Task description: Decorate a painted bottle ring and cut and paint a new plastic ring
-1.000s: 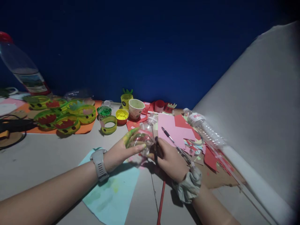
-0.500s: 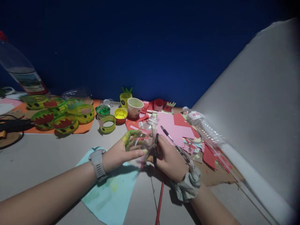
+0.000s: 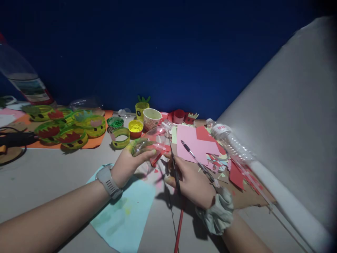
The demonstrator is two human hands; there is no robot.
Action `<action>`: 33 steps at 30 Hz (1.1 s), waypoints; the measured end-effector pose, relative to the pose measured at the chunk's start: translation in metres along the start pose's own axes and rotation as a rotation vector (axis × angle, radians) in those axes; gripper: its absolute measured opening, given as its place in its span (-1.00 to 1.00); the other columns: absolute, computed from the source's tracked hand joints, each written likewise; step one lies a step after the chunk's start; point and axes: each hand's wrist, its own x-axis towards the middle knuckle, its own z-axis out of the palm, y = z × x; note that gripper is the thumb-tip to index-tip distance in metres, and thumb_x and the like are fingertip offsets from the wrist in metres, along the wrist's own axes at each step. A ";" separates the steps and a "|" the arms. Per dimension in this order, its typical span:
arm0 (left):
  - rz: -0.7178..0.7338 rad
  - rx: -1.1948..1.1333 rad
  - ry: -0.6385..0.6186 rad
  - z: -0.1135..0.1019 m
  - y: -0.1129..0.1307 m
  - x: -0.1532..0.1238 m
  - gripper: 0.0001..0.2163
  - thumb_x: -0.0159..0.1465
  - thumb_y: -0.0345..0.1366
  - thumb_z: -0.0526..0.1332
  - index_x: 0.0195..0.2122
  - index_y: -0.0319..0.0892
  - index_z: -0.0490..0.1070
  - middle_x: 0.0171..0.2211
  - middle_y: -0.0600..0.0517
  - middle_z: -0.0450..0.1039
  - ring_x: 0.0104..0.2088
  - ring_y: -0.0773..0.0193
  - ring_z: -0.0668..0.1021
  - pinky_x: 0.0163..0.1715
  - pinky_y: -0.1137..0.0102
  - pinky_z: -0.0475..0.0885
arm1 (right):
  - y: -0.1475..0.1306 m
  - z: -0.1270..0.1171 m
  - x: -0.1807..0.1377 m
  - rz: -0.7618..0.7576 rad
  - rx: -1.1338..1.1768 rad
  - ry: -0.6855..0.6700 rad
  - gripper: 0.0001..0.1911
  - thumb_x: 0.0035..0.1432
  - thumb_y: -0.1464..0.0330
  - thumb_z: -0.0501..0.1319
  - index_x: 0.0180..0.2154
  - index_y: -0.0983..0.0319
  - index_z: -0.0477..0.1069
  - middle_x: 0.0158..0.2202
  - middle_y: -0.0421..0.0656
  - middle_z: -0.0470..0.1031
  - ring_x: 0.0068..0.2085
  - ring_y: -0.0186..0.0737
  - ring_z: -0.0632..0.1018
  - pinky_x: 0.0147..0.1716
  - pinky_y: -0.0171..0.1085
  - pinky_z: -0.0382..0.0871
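A: Biggest stuff first?
B: Dark blue flat wall at the back. Grey flat bench in front, its back edge running along the wall.

A: On the bench?
B: Pale blue paper sheet toward the front edge, below the left wrist. Orange paper sheet toward the back left corner, carrying yellow-green painted bands. Pink paper sheet right of centre, toward the back edge. Clear ridged plastic bottle lay on its side near the right edge.

A: Hands?
B: Left hand, green paint on the fingers, was clamped on a clear tapering plastic bottle. Right hand was closed on dark slim scissors.

A: Where was the held bottle?
B: Above mid-bench, tilted, neck pointing at the back edge and a bit right. Lower end hidden by fingers. Scissor tips pointed up near the neck; couldn't tell if they touched.

A: Small items?
B: Black-and-clear plastic pen, slanted, partly on the pink sheet, just beside the right hand. Small red round cup of yellow paint near the back edge, left of centre.
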 end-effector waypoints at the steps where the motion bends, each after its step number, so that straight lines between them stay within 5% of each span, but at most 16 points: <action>1: 0.027 -0.021 0.004 -0.001 -0.001 0.001 -0.55 0.12 -0.08 0.35 -0.01 -0.14 0.40 -0.02 -0.12 0.51 -0.06 0.03 0.57 -0.40 0.39 0.53 | 0.000 0.000 0.000 0.005 0.009 -0.016 -0.53 0.16 0.00 0.18 -0.09 0.22 0.30 -0.21 -0.11 0.47 -0.25 -0.09 0.46 -0.29 -0.22 0.23; 5: 0.136 -0.166 -0.031 0.001 -0.003 0.000 -0.59 0.15 -0.12 0.33 0.00 -0.09 0.36 -0.02 -0.04 0.50 -0.04 0.19 0.55 -0.07 0.35 0.48 | -0.001 -0.003 -0.001 -0.005 0.008 -0.070 -0.54 0.15 -0.03 0.18 -0.13 0.20 0.33 -0.24 -0.16 0.49 -0.27 -0.14 0.47 -0.32 -0.26 0.20; 12: 0.022 -0.169 -0.164 0.002 -0.005 -0.007 -0.61 0.20 0.09 0.17 -0.31 -0.19 0.32 -0.45 0.04 0.40 -0.43 0.31 0.49 -0.39 0.38 0.45 | -0.008 -0.008 -0.002 0.049 -0.039 -0.154 -0.48 0.07 -0.10 0.20 -0.25 0.24 0.37 -0.33 -0.15 0.48 -0.33 -0.18 0.44 -0.34 -0.28 0.21; 17: 0.132 -0.102 -0.206 -0.002 -0.009 -0.004 -0.65 0.18 0.00 0.26 -0.17 -0.14 0.34 -0.45 0.08 0.37 -0.48 0.34 0.45 -0.47 0.42 0.40 | -0.010 -0.009 -0.004 0.018 -0.020 -0.141 -0.53 0.09 -0.05 0.22 -0.23 0.23 0.38 -0.35 -0.15 0.48 -0.33 -0.18 0.44 -0.36 -0.30 0.22; 20: 0.114 -0.064 -0.218 -0.001 -0.006 -0.004 -0.66 0.23 0.03 0.17 -0.37 -0.20 0.37 -0.49 0.04 0.37 -0.51 0.33 0.45 -0.53 0.44 0.37 | -0.008 -0.007 -0.004 0.027 -0.030 -0.144 -0.54 0.09 -0.04 0.22 -0.24 0.22 0.39 -0.36 -0.15 0.49 -0.35 -0.18 0.45 -0.39 -0.30 0.20; 26: 0.047 -0.031 -0.103 0.000 -0.004 -0.002 -0.50 0.17 0.22 0.09 -0.56 -0.18 0.27 -0.68 0.10 0.26 -0.70 0.38 0.33 -0.69 0.45 0.26 | -0.007 -0.008 -0.004 0.062 -0.031 -0.203 -0.48 0.06 -0.12 0.19 -0.30 0.23 0.39 -0.40 -0.15 0.47 -0.39 -0.19 0.45 -0.44 -0.31 0.18; 33: 0.102 0.013 -0.052 -0.004 -0.009 0.000 -0.54 0.23 0.13 0.10 -0.53 -0.19 0.28 -0.71 0.16 0.17 -0.72 0.43 0.29 -0.66 0.48 0.27 | -0.003 -0.016 -0.004 0.036 0.040 -0.345 -0.51 0.13 -0.10 0.13 -0.28 0.21 0.41 -0.39 -0.19 0.48 -0.38 -0.21 0.46 -0.39 -0.29 0.24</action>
